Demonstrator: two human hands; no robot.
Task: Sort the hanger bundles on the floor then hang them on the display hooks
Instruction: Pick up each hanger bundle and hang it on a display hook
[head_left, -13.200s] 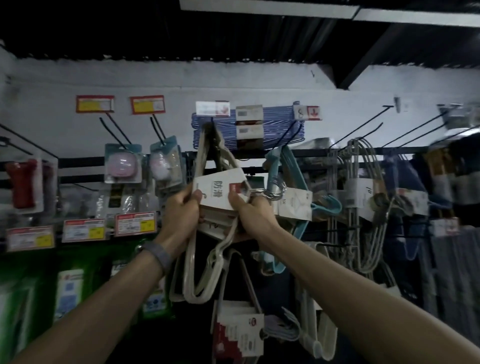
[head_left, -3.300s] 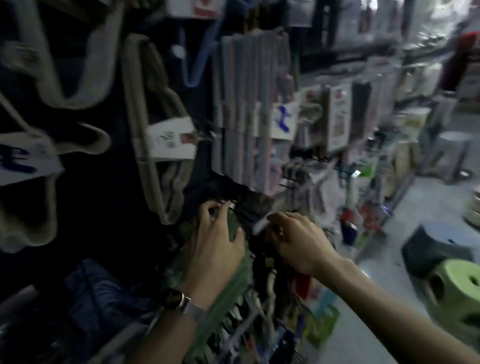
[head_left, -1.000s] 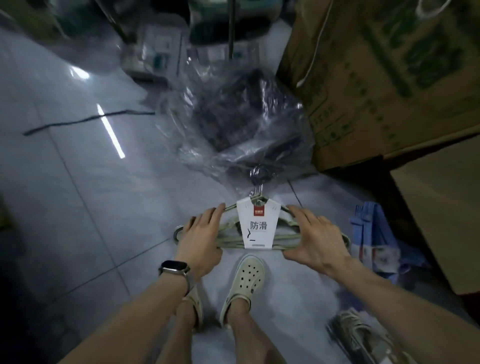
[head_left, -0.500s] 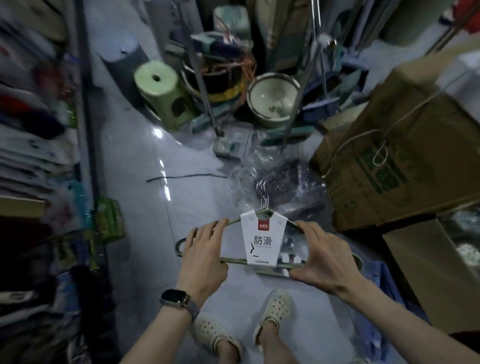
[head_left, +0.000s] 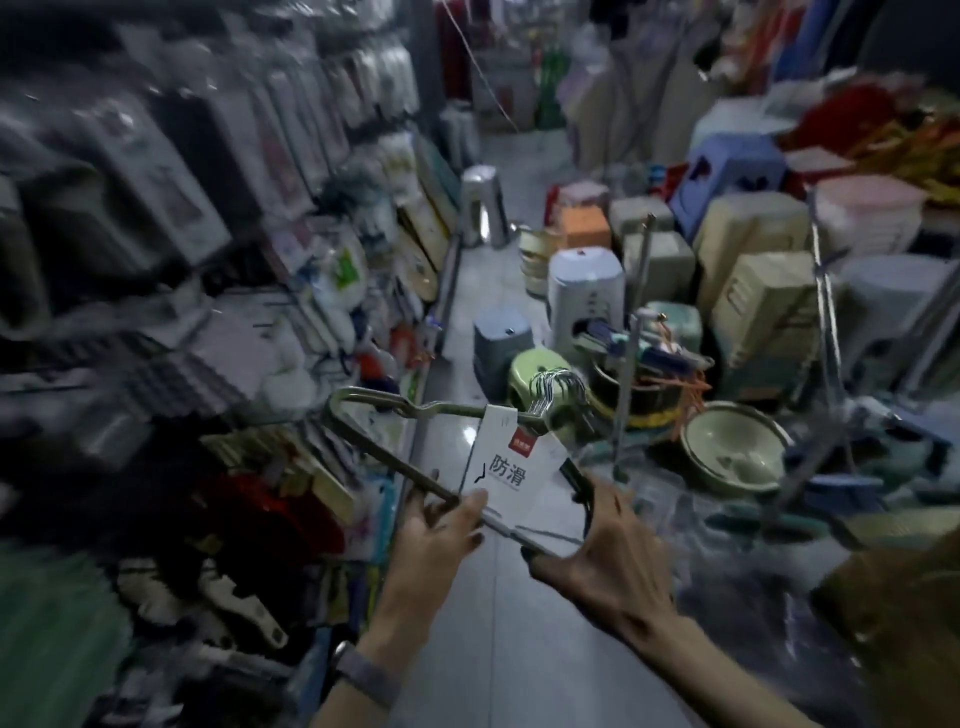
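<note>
**Carry the bundle level to the hooks**

Keep both grips firm on the olive-green wire hanger bundle with the white paper label (head_left: 498, 467), chrome hooks leading. Your left hand (head_left: 441, 525) pinches the bottom bar; your right hand (head_left: 602, 540) clasps the right shoulder. The bundle slants between them, label just above your left fingertips.

Dim shop light; the shelves (head_left: 171, 218) at nine o'clock smear with motion blur, a pale glare streaks the floor (head_left: 470, 431), and edges bend.

left shelf goods (head_left: 156, 208) blurred, unreadable
</note>
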